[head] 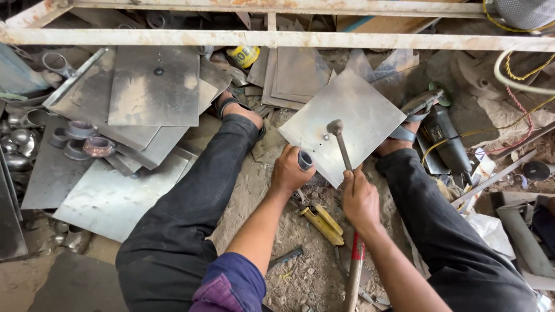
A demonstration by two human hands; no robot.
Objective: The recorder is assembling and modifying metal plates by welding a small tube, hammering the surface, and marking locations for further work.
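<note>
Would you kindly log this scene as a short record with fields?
Setting: person seated on a dirt floor
Left hand: grip on a short tube at the edge of a square sheet
Right hand: grip on a hammer, its head over the sheet
Nearby: yellow tool, stacked sheets, rings

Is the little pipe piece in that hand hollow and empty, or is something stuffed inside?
Seemingly hollow and empty. The short metal ring, held by the left hand, shows a dark open hole at its end; deeper inside cannot be seen.

hammer (340,144) handle: mid hidden by grip | plates (87,190): overlapped, count unclear
</note>
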